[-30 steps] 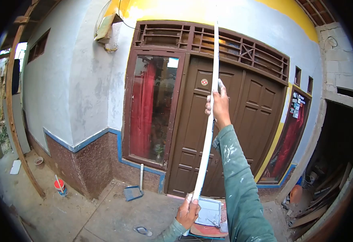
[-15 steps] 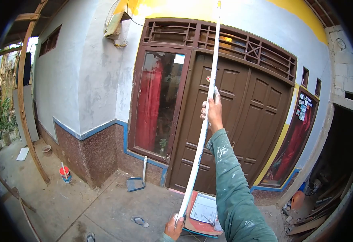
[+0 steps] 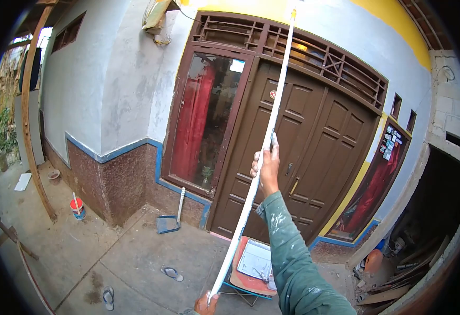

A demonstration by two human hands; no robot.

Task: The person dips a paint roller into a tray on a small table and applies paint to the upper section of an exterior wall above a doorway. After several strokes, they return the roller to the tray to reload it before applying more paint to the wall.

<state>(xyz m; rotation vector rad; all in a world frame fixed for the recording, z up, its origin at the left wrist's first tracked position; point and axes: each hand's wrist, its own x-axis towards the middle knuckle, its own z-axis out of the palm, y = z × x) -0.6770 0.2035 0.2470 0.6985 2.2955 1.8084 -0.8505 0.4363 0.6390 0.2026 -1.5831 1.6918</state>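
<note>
A long white pole [image 3: 237, 236] slants up from the bottom of the view to the bright wall above the door, with a yellow fitting near its top end. My right hand [image 3: 266, 168] wraps around its middle in front of the brown double door [image 3: 311, 131]. Its thumb and a finger point up along the shaft, and its green sleeve is spotted with paint. At the bottom edge, my left hand [image 3: 207, 304] is closed around the lower end of the pole, partly cut off by the frame. Glare hides what the pole's tip touches.
A low red-topped table [image 3: 239, 278] with a white tray [image 3: 254, 258] stands below my right arm. On the concrete lie a blue dustpan [image 3: 168, 224] and two flip-flops [image 3: 172, 273]. A small red-rimmed bucket [image 3: 77, 208] and a wooden post [image 3: 28, 131] stand left. Scrap wood lies right.
Both hands and the pole have moved lower in the view, the hands also leftward. The pole's upper end now sits slightly further right, and the view has shifted.
</note>
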